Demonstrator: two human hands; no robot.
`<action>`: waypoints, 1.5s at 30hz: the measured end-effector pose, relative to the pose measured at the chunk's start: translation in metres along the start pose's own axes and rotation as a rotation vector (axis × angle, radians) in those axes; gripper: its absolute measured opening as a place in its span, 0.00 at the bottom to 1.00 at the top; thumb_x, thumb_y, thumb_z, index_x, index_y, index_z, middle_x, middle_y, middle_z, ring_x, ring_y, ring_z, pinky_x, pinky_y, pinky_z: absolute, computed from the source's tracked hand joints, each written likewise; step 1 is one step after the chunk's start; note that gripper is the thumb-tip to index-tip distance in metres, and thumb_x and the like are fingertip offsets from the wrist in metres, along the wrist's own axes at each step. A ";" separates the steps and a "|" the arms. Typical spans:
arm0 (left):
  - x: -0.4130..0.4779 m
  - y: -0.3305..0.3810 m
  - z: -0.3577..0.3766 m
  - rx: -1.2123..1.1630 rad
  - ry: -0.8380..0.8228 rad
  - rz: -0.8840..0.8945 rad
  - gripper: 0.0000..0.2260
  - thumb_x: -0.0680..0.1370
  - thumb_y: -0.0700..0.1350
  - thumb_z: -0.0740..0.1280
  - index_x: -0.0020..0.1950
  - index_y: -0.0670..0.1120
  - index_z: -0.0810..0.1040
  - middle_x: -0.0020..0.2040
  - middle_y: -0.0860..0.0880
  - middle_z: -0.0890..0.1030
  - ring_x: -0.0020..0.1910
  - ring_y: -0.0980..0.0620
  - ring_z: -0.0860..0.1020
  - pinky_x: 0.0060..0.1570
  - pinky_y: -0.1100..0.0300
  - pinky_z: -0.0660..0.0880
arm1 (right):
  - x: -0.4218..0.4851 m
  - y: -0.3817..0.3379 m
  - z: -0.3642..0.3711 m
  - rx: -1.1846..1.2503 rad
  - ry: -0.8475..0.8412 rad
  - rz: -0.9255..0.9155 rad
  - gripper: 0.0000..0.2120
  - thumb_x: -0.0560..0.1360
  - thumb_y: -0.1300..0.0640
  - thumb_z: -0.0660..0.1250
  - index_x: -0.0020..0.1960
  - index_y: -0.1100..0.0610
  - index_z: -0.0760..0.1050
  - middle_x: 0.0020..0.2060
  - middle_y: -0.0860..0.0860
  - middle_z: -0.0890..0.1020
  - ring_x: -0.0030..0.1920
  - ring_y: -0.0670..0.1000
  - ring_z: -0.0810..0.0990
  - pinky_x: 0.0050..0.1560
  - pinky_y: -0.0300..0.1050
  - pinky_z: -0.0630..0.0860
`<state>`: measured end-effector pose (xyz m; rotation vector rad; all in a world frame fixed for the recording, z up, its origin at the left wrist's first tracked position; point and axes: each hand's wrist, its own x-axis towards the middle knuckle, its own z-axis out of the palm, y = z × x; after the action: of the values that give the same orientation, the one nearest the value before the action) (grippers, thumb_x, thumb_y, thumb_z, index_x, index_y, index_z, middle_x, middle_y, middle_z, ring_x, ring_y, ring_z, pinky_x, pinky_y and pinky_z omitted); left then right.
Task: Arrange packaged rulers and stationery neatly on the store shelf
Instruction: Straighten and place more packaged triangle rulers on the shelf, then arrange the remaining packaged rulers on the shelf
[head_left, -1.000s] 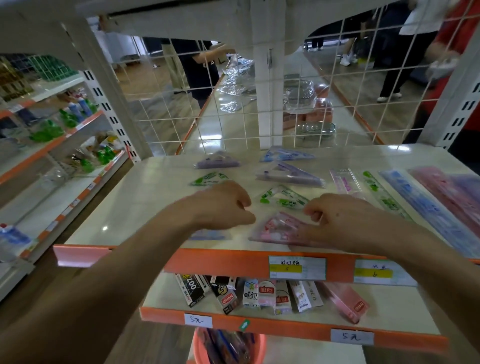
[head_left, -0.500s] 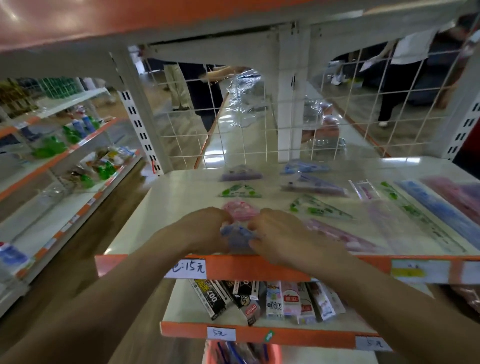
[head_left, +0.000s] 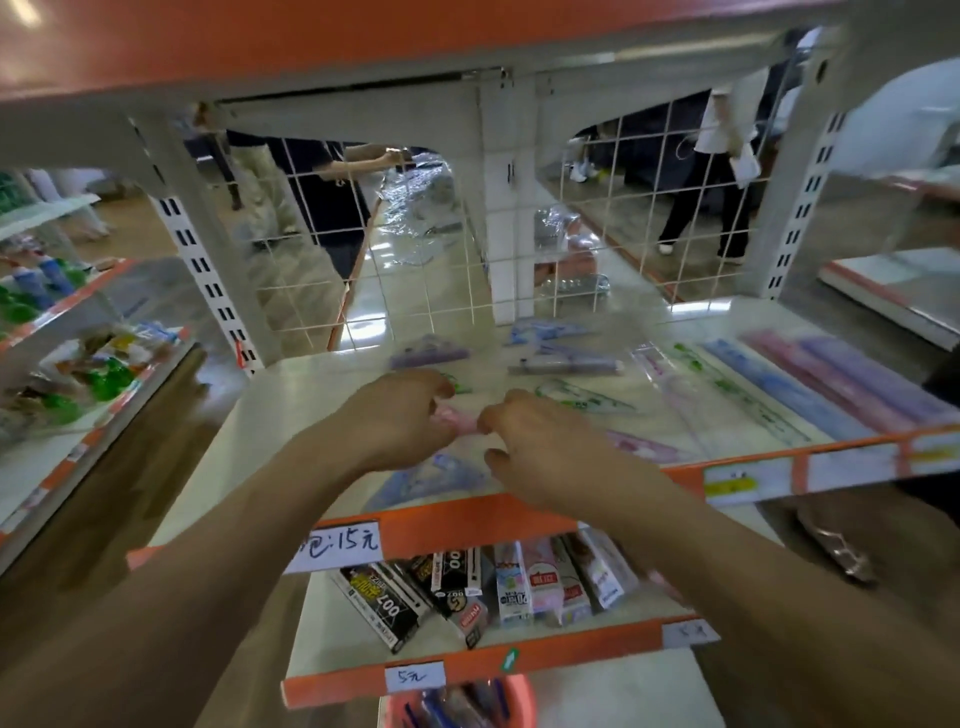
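Shelf (head_left: 291, 395), white top, orange front lip. Person stands at its front edge with both arms reaching in.

- Left hand (head_left: 397, 415): fingers curled, grip closed on the left end of a small pink packet (head_left: 457, 420).
- Right hand (head_left: 545, 447): fingers curled too, grip closed on the packet's right end. The exact finger placement is blurred.
- The pink packet sits between the two hands, over the front-centre of the shelf. I cannot tell whether it is lifted or touching the surface.
- A blue packet (head_left: 441, 475) lies flat just in front of the hands, close to the front edge.
- A green set square (head_left: 582, 397) lies flat, right of the hands, toward mid-shelf.
- A purple packet (head_left: 428, 353) sits near the back edge, by the wire grid (head_left: 415, 249).
- Right end of the shelf: long blue ruler (head_left: 779, 395), pink ruler (head_left: 831, 384) and purple ruler (head_left: 878, 374), side by side, running front to back.
- A handwritten price tag (head_left: 340, 545) hangs on the front lip, below the left forearm.
- The lower shelf carries a row of small boxes (head_left: 467, 587).
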<state>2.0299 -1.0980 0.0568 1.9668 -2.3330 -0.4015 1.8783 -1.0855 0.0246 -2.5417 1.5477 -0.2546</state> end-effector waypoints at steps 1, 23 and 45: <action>0.004 0.011 -0.003 -0.065 0.013 0.020 0.21 0.77 0.49 0.65 0.69 0.48 0.71 0.61 0.49 0.77 0.58 0.51 0.75 0.58 0.60 0.70 | -0.007 0.009 -0.006 -0.005 0.014 0.017 0.16 0.79 0.54 0.59 0.64 0.56 0.72 0.59 0.55 0.73 0.60 0.56 0.73 0.56 0.48 0.71; 0.137 0.308 0.065 -0.283 -0.122 0.245 0.11 0.76 0.39 0.61 0.53 0.40 0.81 0.49 0.45 0.79 0.50 0.51 0.76 0.54 0.58 0.75 | -0.091 0.360 -0.108 0.081 0.010 0.536 0.18 0.75 0.52 0.67 0.64 0.55 0.75 0.60 0.54 0.78 0.61 0.55 0.75 0.55 0.41 0.69; 0.169 0.344 0.102 0.160 -0.169 0.390 0.14 0.80 0.44 0.56 0.60 0.45 0.78 0.61 0.47 0.75 0.60 0.47 0.72 0.60 0.49 0.71 | -0.088 0.385 -0.076 0.278 -0.229 0.458 0.25 0.69 0.41 0.71 0.57 0.58 0.72 0.50 0.54 0.80 0.47 0.54 0.81 0.45 0.46 0.78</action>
<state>1.6468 -1.1954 0.0210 1.5255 -2.8535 -0.3730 1.4889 -1.1858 0.0085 -1.8755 1.7972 -0.1053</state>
